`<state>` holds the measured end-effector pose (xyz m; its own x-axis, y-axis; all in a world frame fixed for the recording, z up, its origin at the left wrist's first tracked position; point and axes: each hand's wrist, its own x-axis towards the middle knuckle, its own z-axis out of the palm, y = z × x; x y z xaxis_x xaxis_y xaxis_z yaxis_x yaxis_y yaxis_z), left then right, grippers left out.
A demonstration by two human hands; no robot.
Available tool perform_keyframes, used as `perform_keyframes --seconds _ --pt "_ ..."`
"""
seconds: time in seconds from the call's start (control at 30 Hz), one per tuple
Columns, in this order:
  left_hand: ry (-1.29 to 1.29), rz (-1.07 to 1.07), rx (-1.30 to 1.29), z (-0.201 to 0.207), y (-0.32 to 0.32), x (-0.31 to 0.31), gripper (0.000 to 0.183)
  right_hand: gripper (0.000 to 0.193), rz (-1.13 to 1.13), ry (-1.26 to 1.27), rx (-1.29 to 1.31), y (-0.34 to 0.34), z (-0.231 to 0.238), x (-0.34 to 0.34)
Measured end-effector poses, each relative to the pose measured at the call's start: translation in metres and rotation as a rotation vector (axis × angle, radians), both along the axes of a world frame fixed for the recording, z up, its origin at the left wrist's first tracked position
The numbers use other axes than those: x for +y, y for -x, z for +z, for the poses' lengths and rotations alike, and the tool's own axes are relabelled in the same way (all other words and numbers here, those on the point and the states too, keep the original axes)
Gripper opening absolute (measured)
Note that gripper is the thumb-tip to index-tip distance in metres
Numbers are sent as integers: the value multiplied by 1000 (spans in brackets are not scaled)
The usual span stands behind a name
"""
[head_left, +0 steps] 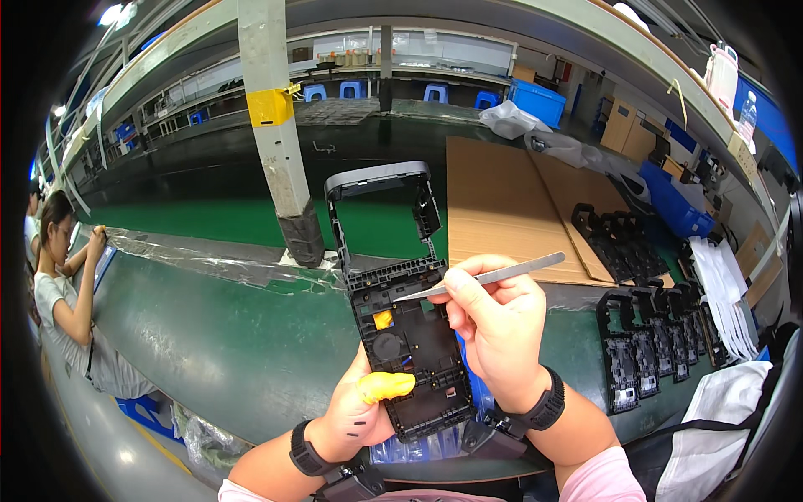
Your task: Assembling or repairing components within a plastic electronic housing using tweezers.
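Note:
My left hand [345,412] is closed around the lower left side of a black plastic housing [425,341] with an open frame at its top. A yellow cover sits on that thumb and lies over the housing's inside. Between the thumb and fingers of my right hand [506,326] is a pair of metal tweezers [523,268], pointing left. The tweezer tips reach the upper inside of the housing; whether they touch it or pinch anything I cannot tell. Inside the housing are a round black part [386,345] and a small yellow piece [383,320].
Several similar black housings [648,343] lie on the green bench at the right, near white strips [721,280]. Cardboard sheets [502,209] lie beyond my hands. A post [280,159] stands ahead. Another person [67,293] sits at the far left; a blue bin [535,102] is behind.

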<state>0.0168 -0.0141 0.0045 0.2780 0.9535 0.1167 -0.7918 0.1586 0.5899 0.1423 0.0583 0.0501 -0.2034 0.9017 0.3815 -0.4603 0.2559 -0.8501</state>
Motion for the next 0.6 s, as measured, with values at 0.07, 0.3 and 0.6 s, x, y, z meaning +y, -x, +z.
perform_keyframes --seconds 0.07,0.3,0.6 --pt "-9 -1 7 0 0 1 63 7 6 8 20 0 -1 1" --pt "-19 9 16 -4 -1 2 64 7 15 -14 25 0 -4 4" --pt "-50 123 102 1 -7 3 66 21 -2 3 24 2 -6 3"
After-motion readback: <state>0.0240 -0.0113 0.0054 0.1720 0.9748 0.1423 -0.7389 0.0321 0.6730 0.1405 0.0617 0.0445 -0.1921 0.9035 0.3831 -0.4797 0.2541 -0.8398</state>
